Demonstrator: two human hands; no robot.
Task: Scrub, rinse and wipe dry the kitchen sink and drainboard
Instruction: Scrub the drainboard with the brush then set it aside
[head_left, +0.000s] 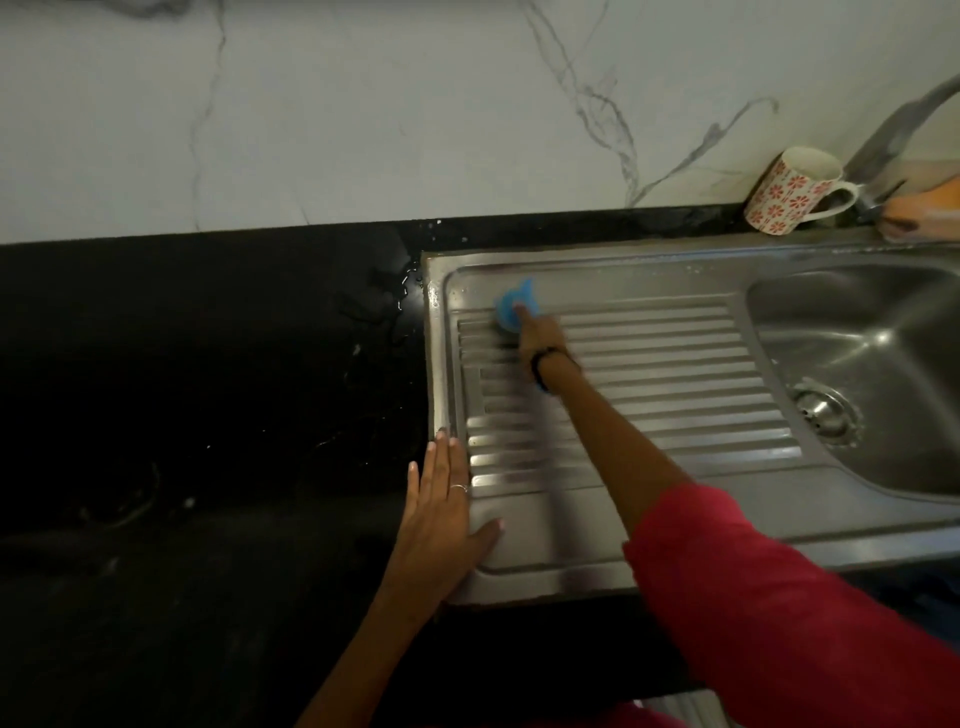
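Observation:
A stainless steel ribbed drainboard (675, 364) joins a sink basin (883, 338) with a round drain (826, 413) on the right. My right hand (535, 332), blurred by motion, holds a blue scrubber (511, 306) against the drainboard's far left corner. My left hand (447, 499) lies flat with straight fingers on the drainboard's front left edge, thumb spread onto the steel. How my right fingers wrap the scrubber is hard to make out.
A black countertop (208, 415) with water splashes lies left of the sink. A white mug with red flowers (789, 192) stands behind the drainboard beside the tap (904, 130). An orange object (930, 208) sits at the far right. White marble wall behind.

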